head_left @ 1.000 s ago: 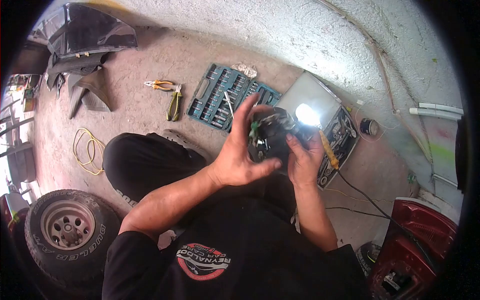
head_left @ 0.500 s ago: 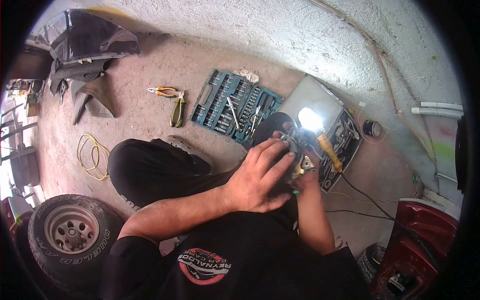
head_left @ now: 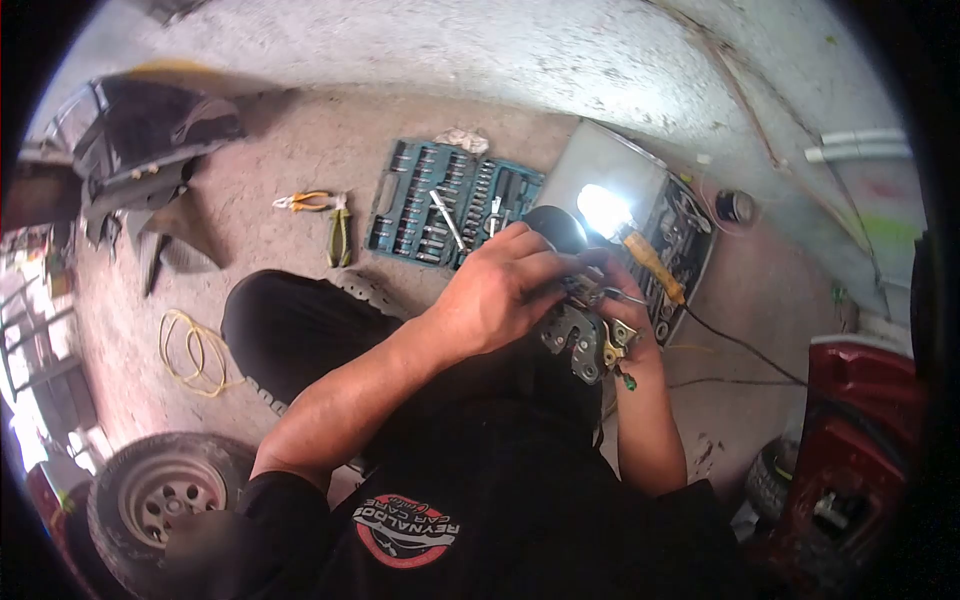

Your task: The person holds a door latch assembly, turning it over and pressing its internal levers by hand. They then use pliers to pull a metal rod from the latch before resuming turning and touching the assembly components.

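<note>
A metal car door latch [head_left: 575, 340], with a dark slotted plate and brass-coloured brackets, is held up in front of my lap. My right hand [head_left: 635, 325] grips it from the right side, fingers wrapped behind it. My left hand [head_left: 497, 292] is closed at its upper left, fingertips pinching the top part; what lies under those fingertips is hidden. A small green piece [head_left: 628, 382] shows at the latch's lower end. Just beyond my hands a lit work lamp [head_left: 652, 268] with a yellow handle shines.
A socket set case [head_left: 410, 205] lies unfolded on the floor, with pliers [head_left: 340, 235] to its left. The lamp rests over a grey toolbox [head_left: 610, 160] holding wrenches. A tyre [head_left: 125, 500] is at lower left, a yellow cord [head_left: 195, 355] above it, a red panel [head_left: 850, 430] at right.
The latch has turned so its slotted plate shows more fully. My left hand has shifted up and left, from across the latch to its upper edge. The camera view has shifted slightly.
</note>
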`<state>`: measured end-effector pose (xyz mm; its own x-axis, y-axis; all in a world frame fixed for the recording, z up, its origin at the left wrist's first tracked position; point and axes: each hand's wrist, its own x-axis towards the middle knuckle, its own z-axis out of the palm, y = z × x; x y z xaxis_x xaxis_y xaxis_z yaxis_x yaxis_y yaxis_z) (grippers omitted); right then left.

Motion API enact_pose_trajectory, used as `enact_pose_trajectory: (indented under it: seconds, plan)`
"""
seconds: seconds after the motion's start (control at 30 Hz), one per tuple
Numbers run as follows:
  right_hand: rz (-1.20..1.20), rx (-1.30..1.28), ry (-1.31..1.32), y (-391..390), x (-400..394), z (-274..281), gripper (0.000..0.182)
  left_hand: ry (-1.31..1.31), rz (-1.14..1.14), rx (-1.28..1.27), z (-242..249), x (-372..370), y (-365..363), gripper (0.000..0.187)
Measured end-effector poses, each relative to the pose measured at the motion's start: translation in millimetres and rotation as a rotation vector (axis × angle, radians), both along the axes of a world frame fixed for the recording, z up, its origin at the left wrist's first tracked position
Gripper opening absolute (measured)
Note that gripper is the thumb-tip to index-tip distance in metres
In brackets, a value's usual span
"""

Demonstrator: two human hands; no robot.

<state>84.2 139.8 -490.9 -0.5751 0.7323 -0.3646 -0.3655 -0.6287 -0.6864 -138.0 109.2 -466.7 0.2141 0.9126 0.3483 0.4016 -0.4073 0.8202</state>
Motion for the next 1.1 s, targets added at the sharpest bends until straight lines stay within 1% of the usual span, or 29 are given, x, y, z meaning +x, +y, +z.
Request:
enact_pose_trajectory:
  seconds: [0.07,0.13,0.17,0.27,0.3,0.33,0.43,0.47,0.5,0.53,0.57,0.6,0.67,0.73,0.83,0.87,0.93,0.97,1.03,1.07,1.1]
  plan:
    - [0.085,0.001,0.004,-1,7,-4,0.040,0.137,-0.120,0.125,1,-2,5,0.037]
    - [0.119,-0.014,0.034,-8,8,-8,0.037,0.230,-0.183,0.181,0,0,1,0.042]
    - [0.117,-0.106,0.254,-14,6,-16,0.030,0.279,-0.205,0.205,0,0,-1,0.044]
    - [0.068,-0.341,0.388,-31,1,-29,0.028,0.251,-0.242,0.252,-9,2,-6,0.035]
    - [0.054,-0.413,0.439,-35,0,-29,0.029,0.259,-0.279,0.237,-11,1,-6,0.037]
    - [0.055,-0.407,0.466,-40,0,-36,0.029,0.270,-0.311,0.221,-14,0,-6,0.039]
    - [0.037,-0.496,0.527,-53,1,-46,0.032,0.269,-0.355,0.136,-21,-1,-9,0.043]
    - [0.073,-0.552,0.550,-53,2,-47,0.040,0.247,-0.351,0.120,-30,0,-11,0.044]
    - [0.064,-0.613,0.663,-55,6,-48,0.047,0.228,-0.339,0.102,-34,0,-13,0.045]
    - [-0.022,-0.684,0.725,-61,15,-63,0.049,0.232,-0.343,0.163,-33,0,-12,0.045]
    - [-0.088,-0.766,0.790,-69,22,-80,0.052,0.222,-0.347,0.133,-32,2,-12,0.040]
    - [-0.130,-0.637,0.783,-81,32,-84,0.056,0.200,-0.345,0.090,-34,4,-14,0.038]
    - [-0.212,-0.494,0.692,-91,30,-78,0.068,0.152,-0.342,0.025,-42,8,-11,0.035]
    - [-0.299,-0.476,0.503,-91,30,-51,0.085,0.106,-0.340,-0.034,-51,14,-11,0.034]
    - [-0.398,-0.264,0.651,-96,18,-54,0.088,0.072,-0.285,-0.111,-64,21,-9,0.031]
    - [-0.360,-0.202,0.584,-92,21,-61,0.089,0.106,-0.271,-0.111,-64,22,-6,0.031]
    - [-0.290,-0.093,0.449,-84,23,-76,0.091,0.093,-0.224,-0.241,-63,21,2,0.023]
    - [-0.327,-0.079,0.458,-78,19,-78,0.090,0.078,-0.208,-0.288,-64,19,8,0.020]
    - [-0.386,-0.066,0.491,-66,9,-82,0.088,0.118,-0.170,-0.301,-55,14,24,0.016]
    - [-0.468,-0.065,0.501,-62,10,-82,0.086,0.143,-0.132,-0.320,-47,11,28,0.014]
    - [-0.530,-0.081,0.524,-56,7,-80,0.085,0.165,-0.148,-0.293,-40,11,35,0.015]
